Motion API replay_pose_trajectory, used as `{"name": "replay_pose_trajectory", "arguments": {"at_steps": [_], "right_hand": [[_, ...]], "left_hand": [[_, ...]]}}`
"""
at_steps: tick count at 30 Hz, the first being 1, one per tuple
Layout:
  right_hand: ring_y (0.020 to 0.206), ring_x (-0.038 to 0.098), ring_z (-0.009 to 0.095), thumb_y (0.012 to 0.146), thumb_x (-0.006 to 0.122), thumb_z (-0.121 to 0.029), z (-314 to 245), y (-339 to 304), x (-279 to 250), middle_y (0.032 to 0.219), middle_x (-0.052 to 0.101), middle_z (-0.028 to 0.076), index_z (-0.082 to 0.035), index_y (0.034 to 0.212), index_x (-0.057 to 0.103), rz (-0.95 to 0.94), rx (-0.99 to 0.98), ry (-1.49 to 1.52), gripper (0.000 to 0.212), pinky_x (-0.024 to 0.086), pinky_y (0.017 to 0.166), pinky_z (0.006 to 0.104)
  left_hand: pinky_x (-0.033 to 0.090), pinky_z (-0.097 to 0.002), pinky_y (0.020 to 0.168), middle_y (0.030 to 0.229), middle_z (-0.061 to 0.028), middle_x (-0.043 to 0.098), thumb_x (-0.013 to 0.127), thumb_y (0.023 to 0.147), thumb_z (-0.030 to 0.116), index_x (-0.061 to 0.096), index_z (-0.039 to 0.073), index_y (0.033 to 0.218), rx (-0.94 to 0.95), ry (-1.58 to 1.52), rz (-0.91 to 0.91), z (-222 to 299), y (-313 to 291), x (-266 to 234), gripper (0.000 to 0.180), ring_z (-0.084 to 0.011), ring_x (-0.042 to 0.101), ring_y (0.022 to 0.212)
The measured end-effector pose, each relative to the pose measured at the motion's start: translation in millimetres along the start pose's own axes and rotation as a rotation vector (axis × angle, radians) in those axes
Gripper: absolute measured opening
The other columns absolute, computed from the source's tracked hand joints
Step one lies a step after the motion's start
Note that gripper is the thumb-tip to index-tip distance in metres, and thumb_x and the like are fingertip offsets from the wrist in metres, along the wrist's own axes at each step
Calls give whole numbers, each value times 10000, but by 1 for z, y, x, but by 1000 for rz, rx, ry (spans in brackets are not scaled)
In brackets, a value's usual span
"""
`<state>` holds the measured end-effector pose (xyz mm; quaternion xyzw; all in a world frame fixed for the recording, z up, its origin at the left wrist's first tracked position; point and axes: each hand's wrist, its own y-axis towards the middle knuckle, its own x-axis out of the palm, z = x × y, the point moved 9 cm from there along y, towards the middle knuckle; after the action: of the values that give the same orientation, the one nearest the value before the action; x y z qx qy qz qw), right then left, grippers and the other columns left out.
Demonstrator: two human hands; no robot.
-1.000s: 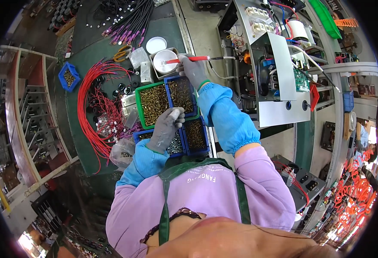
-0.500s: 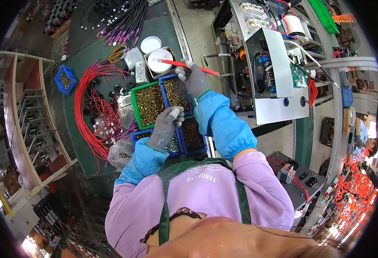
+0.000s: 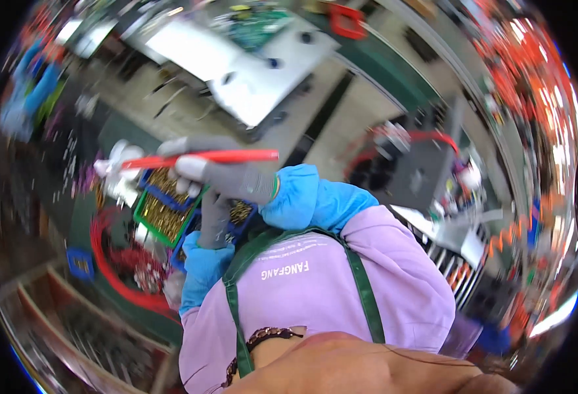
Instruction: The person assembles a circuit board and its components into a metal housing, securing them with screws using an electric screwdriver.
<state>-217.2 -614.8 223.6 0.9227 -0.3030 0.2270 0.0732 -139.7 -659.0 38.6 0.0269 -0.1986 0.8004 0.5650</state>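
In my right hand [image 3: 220,171], gloved in grey, is a red-handled brush [image 3: 249,155]. The handle lies nearly level, and its left end overlaps a blurred white tub [image 3: 119,172]. My left hand [image 3: 215,222], also gloved, is lower and nearer my body, over the parts bins. Its fingers are partly hidden behind my right hand, so their grip does not show. Around the hands are a green bin [image 3: 138,217] of brass-coloured screws [image 3: 163,213] and several blue bins, partly covered.
Red wires [image 3: 98,246] curve along the bench's left, near a small blue bin [image 3: 80,264]. Ahead stands equipment with a pale metal panel [image 3: 253,98]. A dark unit [image 3: 400,174] with red wires is to the right. Another person's blue sleeve [image 3: 39,88] appears far left.
The view has swung to the right and is blurred. My right hand, with the brush, has come closer to my left hand and now overlaps it.
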Motion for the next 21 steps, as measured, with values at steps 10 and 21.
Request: {"name": "replay_pose_trajectory", "arguments": {"at_steps": [10,21], "right_hand": [[696,652,230,875,568,-287,-199,-269,-82,934,621,180,42,1250,478,656,-928,-660,507,540,568,311],[490,524,84,919,488,-283,-296,-456,-89,800,580,67,49,1203,517,1130,-1023,-1420,438,381,369,153]], "left_hand": [[488,-379,647,859,-120,589,604,807,197,628,65,953,932,1266,-1098,154,-52,284,198,-286,605,794],[499,-346,620,778,-38,594,652,693,160,632,109,782,1174,1763,-1277,184,-164,414,105,-188,603,777]]}}
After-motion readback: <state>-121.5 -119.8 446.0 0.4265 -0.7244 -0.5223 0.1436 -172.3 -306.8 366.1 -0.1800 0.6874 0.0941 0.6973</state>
